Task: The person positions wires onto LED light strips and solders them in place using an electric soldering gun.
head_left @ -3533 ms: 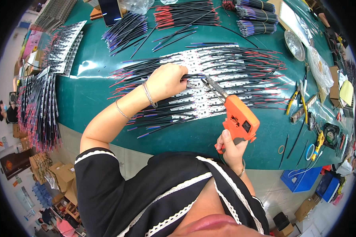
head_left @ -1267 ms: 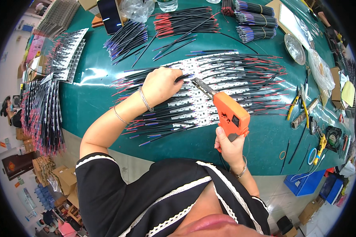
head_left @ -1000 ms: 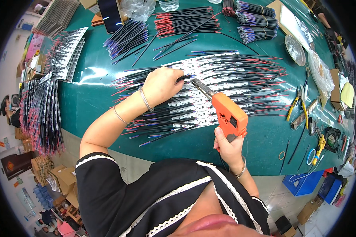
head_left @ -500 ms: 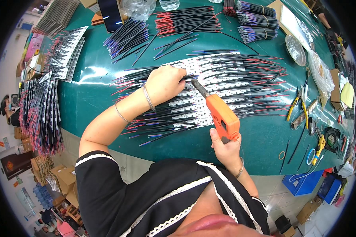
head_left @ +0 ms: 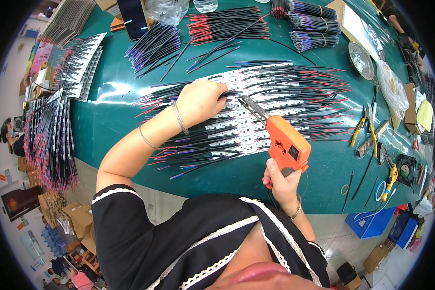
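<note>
A white sheet of small circuit boards [head_left: 251, 126] lies on the green table, with rows of black wires fanning out from both of its sides. Near its upper middle, my left hand [head_left: 203, 100] is closed, its fingertips pinching a black wire [head_left: 233, 93] against the boards. My right hand [head_left: 283, 184] grips an orange soldering gun [head_left: 287, 141] by its handle. The gun's metal tip points up and left, ending beside the wire end at my left fingers. Whether the tip touches the wire, I cannot tell.
Loose black wires with red ends [head_left: 227, 26] and blue ends [head_left: 154, 50] lie beyond the sheet. Finished-looking wired strips [head_left: 50, 142] hang over the left edge. At right are a metal bowl [head_left: 361, 61], yellow-handled pliers [head_left: 357, 133] and a small fan [head_left: 406, 169].
The soldering gun and my right hand have shifted a little to the right and tilted, the tip moving slightly right. My left hand stays in place.
</note>
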{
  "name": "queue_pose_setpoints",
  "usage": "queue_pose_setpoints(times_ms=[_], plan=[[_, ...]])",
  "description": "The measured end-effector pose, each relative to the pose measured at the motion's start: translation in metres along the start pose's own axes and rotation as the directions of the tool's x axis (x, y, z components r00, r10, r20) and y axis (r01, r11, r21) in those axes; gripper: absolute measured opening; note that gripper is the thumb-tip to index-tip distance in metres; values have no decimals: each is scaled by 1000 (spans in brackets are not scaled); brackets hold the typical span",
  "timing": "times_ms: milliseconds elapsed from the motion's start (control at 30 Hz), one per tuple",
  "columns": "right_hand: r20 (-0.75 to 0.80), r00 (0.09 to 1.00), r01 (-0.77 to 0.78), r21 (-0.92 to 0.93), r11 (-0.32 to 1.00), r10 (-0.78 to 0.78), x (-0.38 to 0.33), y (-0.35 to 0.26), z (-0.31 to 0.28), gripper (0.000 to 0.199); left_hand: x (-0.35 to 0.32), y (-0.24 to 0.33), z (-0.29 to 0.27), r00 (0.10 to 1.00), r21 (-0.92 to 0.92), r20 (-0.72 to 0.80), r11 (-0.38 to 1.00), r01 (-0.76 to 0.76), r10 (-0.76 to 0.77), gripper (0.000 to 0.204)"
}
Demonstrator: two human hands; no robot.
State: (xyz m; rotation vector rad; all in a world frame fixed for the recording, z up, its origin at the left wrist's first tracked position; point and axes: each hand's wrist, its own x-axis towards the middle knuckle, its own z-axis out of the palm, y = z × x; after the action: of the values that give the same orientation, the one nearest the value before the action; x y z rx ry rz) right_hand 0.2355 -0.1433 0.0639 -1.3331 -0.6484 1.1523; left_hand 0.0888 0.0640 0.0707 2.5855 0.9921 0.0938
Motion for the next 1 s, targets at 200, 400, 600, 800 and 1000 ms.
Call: queue_pose_setpoints(times_ms=[200,400,600,800,1000], plan=[[12,999,-48,-30,998,48,-2,2,1,13,3,-7,1,998,-122,-7,990,-66,65,15],[21,1000,-21,-42,999,22,-1,7,1,13,4,-6,-4,997,-164,29,984,-68,74,16],[8,999,-39,-5,999,39,0,8,3,15,6,-9,-5,994,-197,59,977,-81,94,16],[21,999,-28,-62,998,29,1,1,4,15,5,-9,-1,993,-156,40,982,-104,111,15],[15,1000,-14,-107,994,16,-1,2,2,18,5,-9,0,989,-143,12,979,-142,146,14]])
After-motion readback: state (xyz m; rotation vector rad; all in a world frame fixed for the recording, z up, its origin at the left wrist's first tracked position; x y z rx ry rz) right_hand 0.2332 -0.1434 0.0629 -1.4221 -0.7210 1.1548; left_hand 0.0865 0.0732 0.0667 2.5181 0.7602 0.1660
